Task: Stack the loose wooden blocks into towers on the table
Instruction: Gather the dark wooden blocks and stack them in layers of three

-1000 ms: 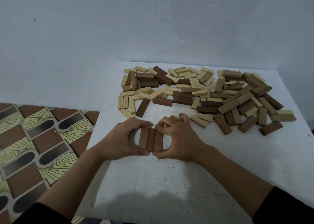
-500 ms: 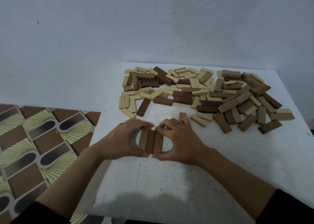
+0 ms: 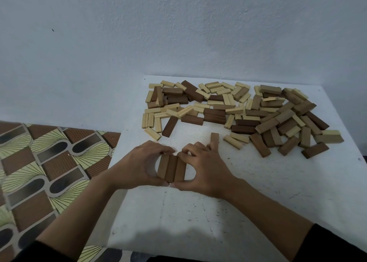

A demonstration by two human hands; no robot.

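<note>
Near the table's left edge, the left hand and right hand together clamp three brown blocks lying side by side.

The blocks are matt wood, pale or dark brown. The white tabletop looks rough and speckled. The wall is textured.

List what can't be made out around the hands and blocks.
1. Head view: both ends of the row of three brown blocks, covered by the fingers and thumbs of the left hand and right hand.
2. Head view: the near end of the lone brown block, behind the right hand's fingers.
3. Head view: the lower blocks in the pile, buried under others, so no count.
</note>
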